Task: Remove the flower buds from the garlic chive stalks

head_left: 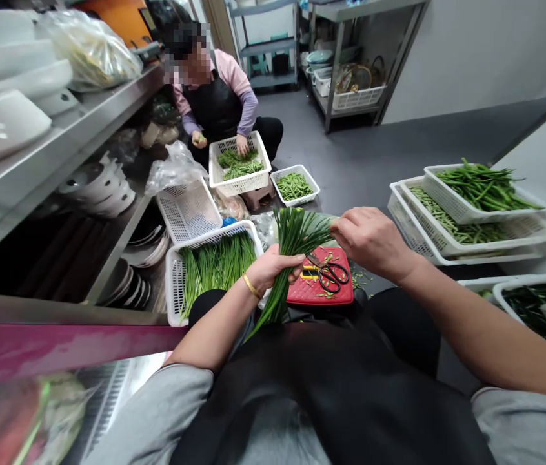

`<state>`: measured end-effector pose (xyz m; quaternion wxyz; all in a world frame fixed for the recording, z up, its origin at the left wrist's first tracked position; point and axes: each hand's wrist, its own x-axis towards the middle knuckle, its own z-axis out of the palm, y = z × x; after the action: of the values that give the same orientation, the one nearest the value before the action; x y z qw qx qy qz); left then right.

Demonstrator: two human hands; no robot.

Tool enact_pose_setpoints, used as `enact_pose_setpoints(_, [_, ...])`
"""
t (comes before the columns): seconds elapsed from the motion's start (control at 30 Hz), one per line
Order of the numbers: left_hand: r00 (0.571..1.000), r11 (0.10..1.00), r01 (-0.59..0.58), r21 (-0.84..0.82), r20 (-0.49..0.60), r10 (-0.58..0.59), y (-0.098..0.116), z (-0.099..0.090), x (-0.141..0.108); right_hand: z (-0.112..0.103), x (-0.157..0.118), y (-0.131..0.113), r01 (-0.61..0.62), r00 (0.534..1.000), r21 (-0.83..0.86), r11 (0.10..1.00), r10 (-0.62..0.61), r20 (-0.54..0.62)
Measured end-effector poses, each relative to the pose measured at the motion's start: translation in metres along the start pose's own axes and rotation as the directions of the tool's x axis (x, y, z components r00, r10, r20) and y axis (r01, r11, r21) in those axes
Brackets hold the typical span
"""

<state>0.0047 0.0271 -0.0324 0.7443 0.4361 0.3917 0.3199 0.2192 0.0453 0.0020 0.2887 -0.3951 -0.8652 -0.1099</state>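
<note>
My left hand [277, 266], with a gold bracelet at the wrist, is wrapped round a bunch of green chives [295, 232]. The bunch leans, its lower ends hanging toward my lap. At its upper right, my right hand [367, 236] is closed in a pinch on the tips of some strands; its fingertips are partly hidden. Below the hands, black-handled scissors [332, 276] lie on a red plastic stool [302, 296] with green trimmings scattered over it. More chives [219, 265] fill a white basket [173, 290] beside my left arm.
Facing me, a person [215, 90] in a dark apron handles cut green beans in a white basket [239, 187]. Stacked baskets of beans [476, 187] stand at the right. A metal shelf [103, 113] with dishes runs along the left. A small basket of cut beans [295, 187] sits on the floor.
</note>
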Motion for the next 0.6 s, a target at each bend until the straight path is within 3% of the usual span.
enact_pose_setpoints(0.07, [0.999, 0.999, -0.029, -0.017, -0.039, 0.028, -0.002, 0.002, 0.001, 0.002, 0.0, -0.005, -0.107, 0.994, 0.128, 0.986, 0.108, -0.006])
enact_pose_setpoints(0.13, [0.997, 0.998, -0.061, -0.025, -0.045, 0.059, -0.003, 0.004, 0.001, 0.009, 0.0, -0.011, -0.278, 0.951, 0.437, 0.855, 0.309, 0.0])
enact_pose_setpoints(0.23, [0.997, 0.997, -0.08, -0.007, -0.02, 0.08, -0.003, 0.008, -0.001, 0.026, 0.001, -0.02, -0.429, 0.779, 0.832, 0.352, 0.61, 0.144])
enact_pose_setpoints(0.27, [0.997, 0.997, -0.081, -0.003, -0.017, 0.081, -0.002, 0.008, -0.003, 0.031, 0.001, -0.022, -0.426, 0.726, 0.878, 0.216, 0.661, 0.19])
enact_pose_setpoints(0.3, [0.997, 0.997, -0.08, -0.001, -0.016, 0.079, -0.001, 0.008, -0.004, 0.035, 0.0, -0.023, -0.418, 0.695, 0.894, 0.159, 0.69, 0.203])
enact_pose_setpoints(0.33, [0.997, 0.997, -0.079, -0.001, -0.02, 0.079, 0.0, 0.007, -0.005, 0.036, 0.0, -0.023, -0.419, 0.695, 0.887, 0.196, 0.697, 0.174])
enact_pose_setpoints(0.37, [0.996, 0.997, -0.079, 0.001, -0.027, 0.079, 0.001, 0.006, -0.006, 0.035, -0.002, -0.022, -0.425, 0.729, 0.848, 0.316, 0.675, 0.114])
enact_pose_setpoints(0.43, [0.996, 0.997, -0.081, 0.015, -0.047, 0.082, 0.002, 0.003, -0.007, 0.029, -0.004, -0.018, -0.379, 0.86, 0.65, 0.659, 0.51, -0.014])
enact_pose_setpoints(0.5, [0.995, 0.996, -0.082, 0.035, -0.054, 0.083, 0.001, 0.0, -0.007, 0.022, -0.005, -0.014, -0.252, 0.956, 0.402, 0.88, 0.29, -0.036])
enact_pose_setpoints(0.53, [0.995, 0.995, -0.084, 0.044, -0.05, 0.086, 0.001, 0.0, -0.006, 0.019, -0.005, -0.012, -0.209, 0.973, 0.32, 0.924, 0.231, -0.03])
enact_pose_setpoints(0.6, [0.995, 0.995, -0.088, 0.047, -0.038, 0.09, -0.001, 0.001, -0.004, 0.019, -0.003, -0.008, -0.228, 0.968, 0.289, 0.93, 0.249, -0.038])
